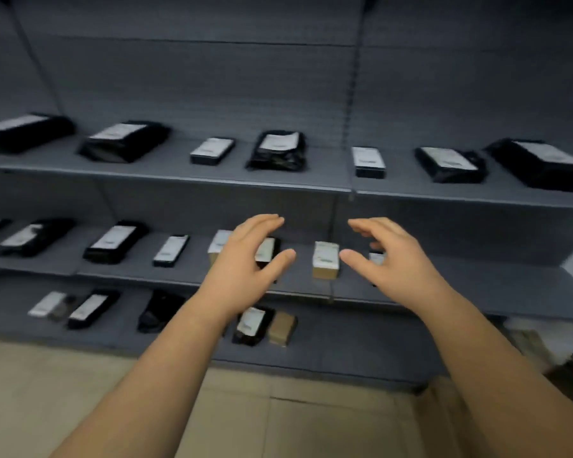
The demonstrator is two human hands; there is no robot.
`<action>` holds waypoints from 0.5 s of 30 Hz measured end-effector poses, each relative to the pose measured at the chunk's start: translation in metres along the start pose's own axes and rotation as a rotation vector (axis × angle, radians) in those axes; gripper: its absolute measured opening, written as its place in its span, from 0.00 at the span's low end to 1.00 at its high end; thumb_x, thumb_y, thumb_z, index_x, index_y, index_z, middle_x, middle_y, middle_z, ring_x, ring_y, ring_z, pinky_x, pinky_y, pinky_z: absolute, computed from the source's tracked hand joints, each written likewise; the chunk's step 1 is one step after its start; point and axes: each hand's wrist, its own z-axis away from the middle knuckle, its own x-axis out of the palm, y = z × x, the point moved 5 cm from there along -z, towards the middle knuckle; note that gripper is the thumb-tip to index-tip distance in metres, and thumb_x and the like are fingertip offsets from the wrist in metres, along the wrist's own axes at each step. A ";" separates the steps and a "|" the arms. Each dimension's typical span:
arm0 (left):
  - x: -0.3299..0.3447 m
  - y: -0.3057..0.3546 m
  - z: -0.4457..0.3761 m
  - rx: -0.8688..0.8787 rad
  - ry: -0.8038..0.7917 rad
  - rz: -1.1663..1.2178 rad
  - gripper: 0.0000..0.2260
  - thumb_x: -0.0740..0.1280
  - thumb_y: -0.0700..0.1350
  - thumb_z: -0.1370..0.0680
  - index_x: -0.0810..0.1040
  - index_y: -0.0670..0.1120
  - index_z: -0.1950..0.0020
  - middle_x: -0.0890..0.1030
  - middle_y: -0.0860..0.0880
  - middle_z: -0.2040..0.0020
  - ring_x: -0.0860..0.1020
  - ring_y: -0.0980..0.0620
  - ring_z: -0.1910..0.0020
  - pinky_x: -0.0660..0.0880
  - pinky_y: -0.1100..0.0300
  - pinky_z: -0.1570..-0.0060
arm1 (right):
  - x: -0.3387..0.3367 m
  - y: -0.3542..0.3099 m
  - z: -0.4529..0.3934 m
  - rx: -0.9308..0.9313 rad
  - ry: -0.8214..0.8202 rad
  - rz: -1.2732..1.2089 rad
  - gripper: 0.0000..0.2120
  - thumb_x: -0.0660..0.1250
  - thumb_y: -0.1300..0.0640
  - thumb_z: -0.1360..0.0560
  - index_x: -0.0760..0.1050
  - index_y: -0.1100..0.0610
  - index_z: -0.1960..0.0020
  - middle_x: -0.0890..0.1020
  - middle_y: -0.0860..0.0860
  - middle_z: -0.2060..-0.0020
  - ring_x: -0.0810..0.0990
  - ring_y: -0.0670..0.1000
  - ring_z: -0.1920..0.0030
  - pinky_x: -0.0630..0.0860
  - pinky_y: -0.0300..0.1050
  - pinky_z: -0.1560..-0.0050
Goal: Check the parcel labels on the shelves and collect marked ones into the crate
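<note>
Risk here is grabbing blind: our left hand (pixel 245 256) and right hand (pixel 387 256) hover spread and empty around the small tan parcel (pixel 325 260) on the middle shelf (pixel 139 276), labels too blurry to read, crate unseen.

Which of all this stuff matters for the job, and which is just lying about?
Job:
small brown cardboard parcel with white label
black plastic parcels with white labels
left hand
right hand

Lying about:
grey metal shelves
beige tiled floor
</note>
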 end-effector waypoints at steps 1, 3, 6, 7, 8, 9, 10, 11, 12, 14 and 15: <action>-0.030 -0.022 0.014 -0.030 0.036 -0.014 0.22 0.66 0.55 0.22 0.71 0.53 0.29 0.69 0.60 0.30 0.63 0.64 0.29 0.57 0.72 0.32 | 0.028 -0.025 -0.012 -0.035 -0.033 -0.007 0.24 0.69 0.45 0.26 0.72 0.48 0.31 0.74 0.42 0.39 0.72 0.41 0.38 0.71 0.43 0.34; -0.090 -0.068 0.043 -0.083 0.094 -0.044 0.22 0.65 0.56 0.22 0.70 0.53 0.29 0.68 0.62 0.31 0.63 0.65 0.30 0.59 0.68 0.31 | 0.089 -0.079 -0.033 -0.093 -0.095 -0.026 0.25 0.68 0.43 0.26 0.72 0.48 0.31 0.73 0.41 0.39 0.72 0.41 0.38 0.71 0.44 0.34; -0.176 -0.136 0.090 -0.169 0.149 -0.119 0.24 0.65 0.58 0.23 0.70 0.53 0.29 0.68 0.62 0.32 0.64 0.63 0.30 0.62 0.64 0.31 | 0.182 -0.159 -0.058 -0.173 -0.174 -0.086 0.27 0.66 0.39 0.28 0.72 0.46 0.31 0.73 0.41 0.39 0.72 0.41 0.38 0.72 0.45 0.35; -0.204 -0.157 0.106 -0.195 0.171 -0.142 0.23 0.65 0.57 0.23 0.71 0.52 0.29 0.68 0.61 0.32 0.64 0.62 0.30 0.63 0.62 0.31 | 0.212 -0.185 -0.066 -0.198 -0.205 -0.098 0.26 0.66 0.39 0.27 0.71 0.46 0.31 0.73 0.41 0.39 0.72 0.42 0.38 0.72 0.46 0.35; -0.230 -0.177 0.120 -0.224 0.188 -0.162 0.23 0.66 0.57 0.23 0.71 0.52 0.29 0.68 0.61 0.31 0.65 0.60 0.29 0.63 0.61 0.31 | 0.239 -0.209 -0.074 -0.220 -0.234 -0.106 0.25 0.66 0.40 0.27 0.71 0.46 0.31 0.73 0.41 0.39 0.72 0.43 0.38 0.72 0.46 0.35; -0.254 -0.196 0.133 -0.257 0.199 -0.182 0.23 0.66 0.57 0.23 0.71 0.52 0.29 0.69 0.60 0.31 0.65 0.60 0.29 0.64 0.61 0.31 | 0.265 -0.231 -0.082 -0.232 -0.261 -0.114 0.25 0.66 0.41 0.26 0.71 0.46 0.31 0.73 0.42 0.38 0.72 0.43 0.38 0.72 0.47 0.35; -0.276 -0.214 0.144 -0.292 0.211 -0.202 0.23 0.66 0.57 0.23 0.71 0.52 0.29 0.69 0.60 0.31 0.65 0.60 0.29 0.64 0.62 0.31 | 0.288 -0.252 -0.089 -0.247 -0.281 -0.121 0.25 0.66 0.41 0.26 0.71 0.45 0.31 0.72 0.42 0.38 0.73 0.44 0.38 0.72 0.47 0.35; -0.295 -0.231 0.153 -0.324 0.223 -0.219 0.23 0.66 0.57 0.23 0.71 0.52 0.30 0.69 0.61 0.32 0.66 0.60 0.30 0.63 0.63 0.32 | 0.308 -0.269 -0.095 -0.261 -0.301 -0.126 0.25 0.66 0.40 0.26 0.71 0.45 0.31 0.72 0.42 0.38 0.72 0.43 0.37 0.72 0.48 0.35; -0.312 -0.247 0.161 -0.349 0.231 -0.234 0.23 0.66 0.57 0.23 0.71 0.52 0.30 0.69 0.62 0.33 0.66 0.62 0.31 0.62 0.66 0.33 | 0.328 -0.286 -0.102 -0.276 -0.321 -0.129 0.25 0.66 0.39 0.26 0.71 0.45 0.31 0.72 0.42 0.37 0.72 0.43 0.37 0.72 0.48 0.35; -0.337 -0.278 0.173 -0.389 0.236 -0.259 0.23 0.66 0.57 0.22 0.71 0.52 0.29 0.68 0.63 0.34 0.65 0.63 0.32 0.58 0.74 0.35 | 0.367 -0.309 -0.116 -0.296 -0.368 -0.126 0.25 0.66 0.40 0.25 0.70 0.46 0.30 0.71 0.41 0.36 0.71 0.43 0.37 0.71 0.46 0.35; -0.345 -0.294 0.177 -0.404 0.233 -0.264 0.22 0.66 0.57 0.22 0.71 0.52 0.29 0.68 0.63 0.34 0.65 0.63 0.32 0.57 0.75 0.36 | 0.385 -0.317 -0.123 -0.300 -0.389 -0.115 0.25 0.66 0.41 0.25 0.70 0.46 0.30 0.71 0.41 0.36 0.70 0.42 0.37 0.69 0.43 0.36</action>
